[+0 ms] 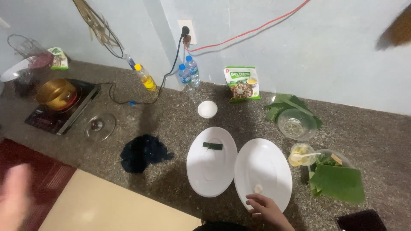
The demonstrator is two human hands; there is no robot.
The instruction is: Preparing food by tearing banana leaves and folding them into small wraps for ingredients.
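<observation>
The right hand (267,208) rests on the near rim of the right oval white plate (263,173), its fingers (257,199) bent loosely over the edge and closed on nothing that shows; a small pale lump of dough (258,188) lies on the plate just beyond the fingertips, apart from them. The left hand (15,194) is a blur far to the left of that plate, over the red floor mat (30,171), and whether its fingers are open or holding anything cannot be told. Touching the plate's left edge sits a second oval white plate (212,164) with a dark green leaf strip (212,146) on it. Right of the dough plate stand a small cup of yellow filling with a spoon (302,155) and a folded banana leaf (338,182) (other leaf pieces lie beneath it), and beyond those a clear glass bowl (296,124). Behind the plates are a small white bowl (207,109) and a flour packet (242,83) against the wall. Far left on the speckled tabletop (171,115) are a dark cloth (143,152), a glass lid (99,126) and a brass-coloured pot on an induction hob (58,94).
</observation>
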